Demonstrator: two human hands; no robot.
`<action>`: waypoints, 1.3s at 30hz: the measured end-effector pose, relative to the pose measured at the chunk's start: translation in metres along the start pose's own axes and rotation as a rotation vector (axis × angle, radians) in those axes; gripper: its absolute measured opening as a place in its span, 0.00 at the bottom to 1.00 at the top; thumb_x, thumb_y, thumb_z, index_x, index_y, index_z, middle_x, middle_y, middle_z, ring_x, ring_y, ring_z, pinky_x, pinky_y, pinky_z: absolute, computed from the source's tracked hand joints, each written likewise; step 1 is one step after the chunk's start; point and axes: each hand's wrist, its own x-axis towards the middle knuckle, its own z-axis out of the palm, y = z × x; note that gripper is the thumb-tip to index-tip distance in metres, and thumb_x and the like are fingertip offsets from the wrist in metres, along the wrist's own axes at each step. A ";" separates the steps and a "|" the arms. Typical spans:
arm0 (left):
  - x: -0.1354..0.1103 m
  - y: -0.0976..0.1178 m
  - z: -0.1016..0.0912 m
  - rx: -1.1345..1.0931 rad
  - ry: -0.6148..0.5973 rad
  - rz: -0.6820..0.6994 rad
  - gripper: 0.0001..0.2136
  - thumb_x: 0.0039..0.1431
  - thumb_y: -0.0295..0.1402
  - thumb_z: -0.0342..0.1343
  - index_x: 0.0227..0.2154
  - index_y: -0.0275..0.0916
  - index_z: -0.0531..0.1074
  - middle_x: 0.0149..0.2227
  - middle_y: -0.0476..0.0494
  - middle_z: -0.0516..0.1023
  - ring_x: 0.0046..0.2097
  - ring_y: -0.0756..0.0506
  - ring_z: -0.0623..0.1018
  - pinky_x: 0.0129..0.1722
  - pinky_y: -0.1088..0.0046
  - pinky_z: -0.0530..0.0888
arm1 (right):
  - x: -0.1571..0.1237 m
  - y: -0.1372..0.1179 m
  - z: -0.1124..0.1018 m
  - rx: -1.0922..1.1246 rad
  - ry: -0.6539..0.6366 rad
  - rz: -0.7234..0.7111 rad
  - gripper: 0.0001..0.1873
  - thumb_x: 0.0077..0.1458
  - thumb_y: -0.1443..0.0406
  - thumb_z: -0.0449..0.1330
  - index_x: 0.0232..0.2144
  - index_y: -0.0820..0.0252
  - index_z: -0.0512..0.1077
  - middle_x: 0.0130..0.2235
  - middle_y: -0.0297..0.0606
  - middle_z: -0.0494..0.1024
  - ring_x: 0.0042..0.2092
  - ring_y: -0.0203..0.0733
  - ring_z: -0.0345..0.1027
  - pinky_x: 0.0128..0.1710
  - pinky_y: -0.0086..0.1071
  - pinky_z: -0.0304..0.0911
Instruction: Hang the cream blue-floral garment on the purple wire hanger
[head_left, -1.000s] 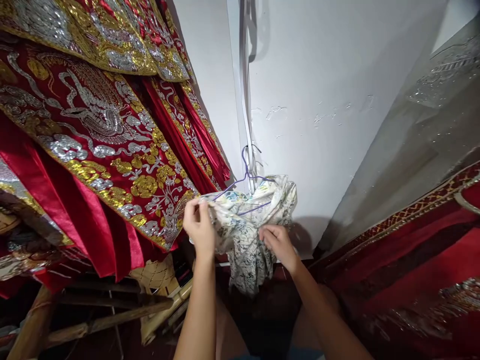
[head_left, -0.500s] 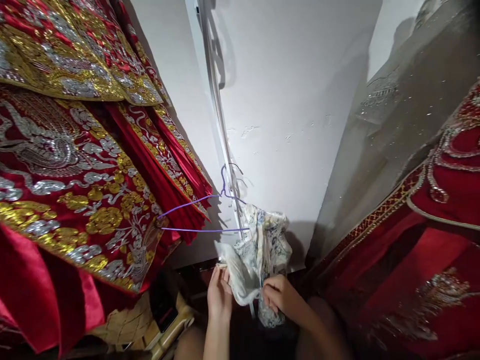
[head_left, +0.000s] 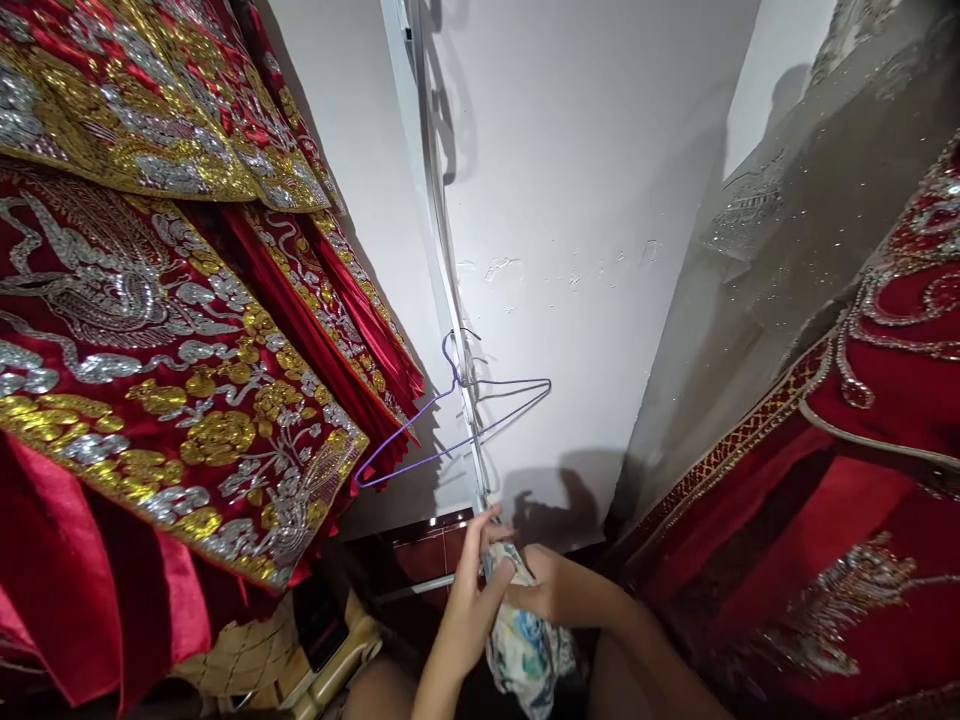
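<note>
A white garment with a blue, green and yellow print [head_left: 529,650] hangs bunched from my two hands, low in the middle of the head view. My left hand [head_left: 476,595] grips its upper edge, thumb pressed down and some fingers raised. Close beside it, my right hand [head_left: 546,587] is closed on the same cloth. Above them a bare purple wire hanger [head_left: 420,463] hangs by its hook on a narrow white metal rail [head_left: 444,240]. The garment's lower part falls toward my lap, and its full shape is hidden in folds.
Red dresses with gold and silver embroidery [head_left: 217,440] hang at the left. Another beaded red dress [head_left: 862,480] and a sheer glittering fabric [head_left: 780,230] hang at the right. Behind the rail stands a white wall [head_left: 570,200]. A woven basket [head_left: 247,650] sits at lower left.
The printed garment has come off the purple hanger and moved down toward my lap. The hanger has swung and is bare. My hands have drawn together on the cloth.
</note>
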 end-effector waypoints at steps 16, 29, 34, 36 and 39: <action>-0.058 0.016 -0.117 0.776 0.000 -0.324 0.23 0.62 0.54 0.49 0.35 0.43 0.82 0.37 0.39 0.84 0.42 0.32 0.81 0.41 0.64 0.74 | 0.107 0.021 -0.022 0.024 0.355 -0.112 0.04 0.50 0.67 0.53 0.29 0.57 0.68 0.24 0.27 0.66 0.31 0.37 0.58 0.32 0.27 0.56; 0.033 0.084 -0.118 0.833 0.088 0.208 0.14 0.64 0.41 0.49 0.26 0.41 0.70 0.34 0.42 0.78 0.37 0.40 0.77 0.40 0.66 0.73 | 0.039 -0.006 -0.056 -0.068 0.285 -0.229 0.10 0.45 0.72 0.52 0.19 0.56 0.54 0.21 0.27 0.55 0.26 0.35 0.50 0.26 0.30 0.45; 0.068 0.093 -0.102 0.605 0.310 0.309 0.17 0.64 0.36 0.50 0.54 0.41 0.70 0.48 0.39 0.79 0.49 0.40 0.78 0.51 0.63 0.71 | 0.033 -0.019 -0.045 -0.001 0.267 -0.178 0.08 0.49 0.70 0.54 0.33 0.57 0.71 0.23 0.28 0.68 0.27 0.37 0.61 0.27 0.28 0.54; 0.076 0.089 -0.110 0.578 0.287 0.343 0.17 0.63 0.35 0.51 0.53 0.41 0.73 0.47 0.39 0.80 0.50 0.39 0.78 0.54 0.63 0.71 | 0.030 -0.017 -0.062 -0.012 0.475 -0.139 0.27 0.47 0.70 0.56 0.52 0.56 0.69 0.24 0.27 0.70 0.26 0.38 0.62 0.26 0.29 0.55; 0.079 0.091 -0.123 0.644 0.240 0.403 0.13 0.63 0.37 0.51 0.45 0.41 0.77 0.44 0.40 0.81 0.46 0.39 0.79 0.50 0.63 0.73 | 0.032 -0.010 -0.106 -0.020 0.770 -0.094 0.47 0.41 0.71 0.57 0.66 0.57 0.55 0.26 0.27 0.72 0.27 0.40 0.64 0.28 0.30 0.59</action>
